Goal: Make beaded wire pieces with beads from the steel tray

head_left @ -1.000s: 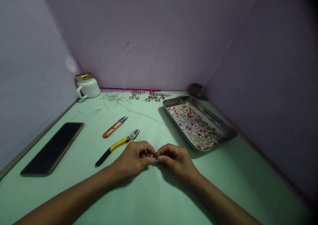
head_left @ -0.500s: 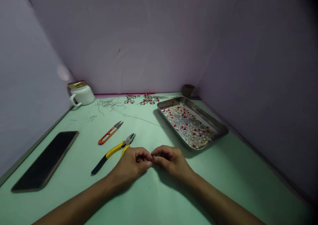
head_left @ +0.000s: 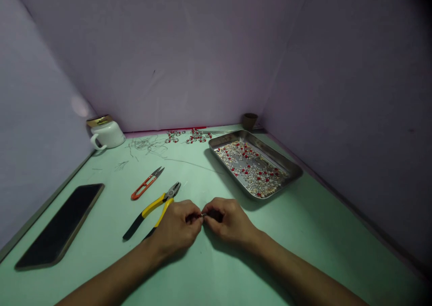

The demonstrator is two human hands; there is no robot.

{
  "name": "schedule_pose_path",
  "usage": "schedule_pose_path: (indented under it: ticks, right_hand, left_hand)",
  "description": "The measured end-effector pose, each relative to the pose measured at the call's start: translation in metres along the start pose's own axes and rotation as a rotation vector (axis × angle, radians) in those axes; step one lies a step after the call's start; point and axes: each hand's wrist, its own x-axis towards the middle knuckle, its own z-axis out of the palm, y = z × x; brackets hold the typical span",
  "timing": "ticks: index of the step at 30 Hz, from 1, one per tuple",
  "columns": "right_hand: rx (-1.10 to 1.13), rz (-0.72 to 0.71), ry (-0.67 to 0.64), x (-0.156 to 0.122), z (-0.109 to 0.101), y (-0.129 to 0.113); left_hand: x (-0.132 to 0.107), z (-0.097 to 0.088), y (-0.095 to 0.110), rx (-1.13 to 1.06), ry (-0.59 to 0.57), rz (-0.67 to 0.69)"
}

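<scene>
My left hand (head_left: 177,227) and my right hand (head_left: 227,222) meet fingertip to fingertip low on the green table (head_left: 303,234). Both are pinched shut on a tiny beaded wire piece (head_left: 203,215) between them; little of it shows. Yellow-handled pliers (head_left: 151,209) lie just left of my left hand, partly under it. Orange thread snips (head_left: 146,183) lie beyond the pliers.
A steel tray (head_left: 293,168) with red and pearl beads sits at the right back. Finished bead pieces (head_left: 189,136) and loose wires (head_left: 148,144) lie by the back wall. A white mug (head_left: 107,132), a small brown cup (head_left: 249,119) and a black phone (head_left: 60,225) stand around.
The red bead that showed between my fingertips is now hidden by them. The view has shifted slightly, so everything sits a little further left and lower.
</scene>
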Motion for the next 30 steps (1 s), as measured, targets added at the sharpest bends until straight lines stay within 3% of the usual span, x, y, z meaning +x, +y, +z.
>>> schedule_pose_path:
  ticks: [4,9,20,23,27,30]
  right_hand:
    - [-0.063,0.020,-0.018,0.001,0.001,-0.003]
    - [-0.108,-0.037,-0.010,0.003,0.001,-0.002]
    - [0.019,-0.052,-0.047,0.002,-0.006,0.004]
    - [0.260,0.094,-0.051,0.002,-0.008,0.006]
    - [0.771,0.306,-0.011,0.001,-0.004,0.006]
    - [0.949,0.363,0.013,0.001,0.003,0.004]
  left_hand:
    - [0.000,0.005,-0.001,0.136,0.063,0.080]
    - [-0.001,0.008,-0.002,0.163,0.057,0.151]
    - [-0.005,0.003,-0.005,0.167,0.044,0.239]
    - [-0.002,0.002,-0.002,-0.029,0.075,0.115]
    - [0.000,0.002,0.004,-0.455,0.055,-0.249]
    - [0.001,0.002,0.006,-0.562,0.022,-0.300]
